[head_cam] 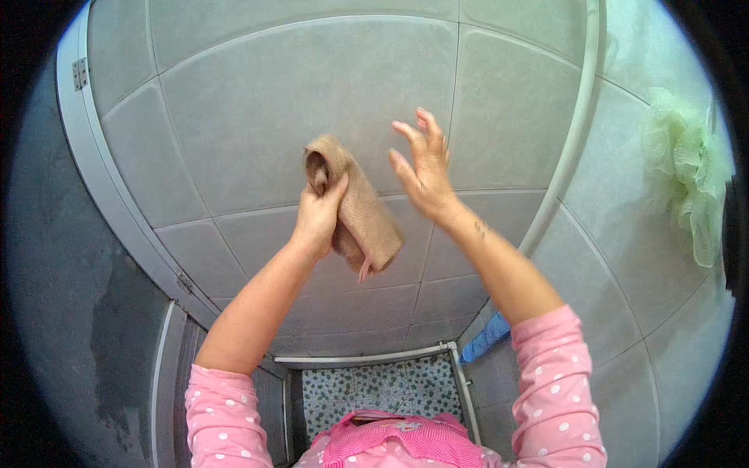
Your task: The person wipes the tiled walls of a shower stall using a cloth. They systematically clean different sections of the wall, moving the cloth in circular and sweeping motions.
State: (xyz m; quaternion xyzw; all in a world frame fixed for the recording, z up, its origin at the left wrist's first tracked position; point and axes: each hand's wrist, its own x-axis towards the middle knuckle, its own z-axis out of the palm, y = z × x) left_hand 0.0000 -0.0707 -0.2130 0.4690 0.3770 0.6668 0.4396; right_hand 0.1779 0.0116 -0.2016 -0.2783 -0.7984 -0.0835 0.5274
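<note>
A folded tan cloth (368,216) is in the grip of my left hand (319,216), its thumb pressed over the near layer. The top end of the cloth curls into an open loop, and a thin pink strip hangs from its lower end. To the right of the cloth, my right hand (427,164) is raised with its fingers apart and slightly bent. It holds nothing and is clear of the cloth. Behind both hands stands a grey tiled wall (310,76); whether either hand touches it I cannot tell.
A white pipe (576,117) runs down the wall's right side. Pale green mesh (684,169) hangs on the right wall. At left is a white door frame (105,158) with hinges. Below lie a pebble-patterned floor (380,383), a low white pipe (363,355) and a blue item (487,338).
</note>
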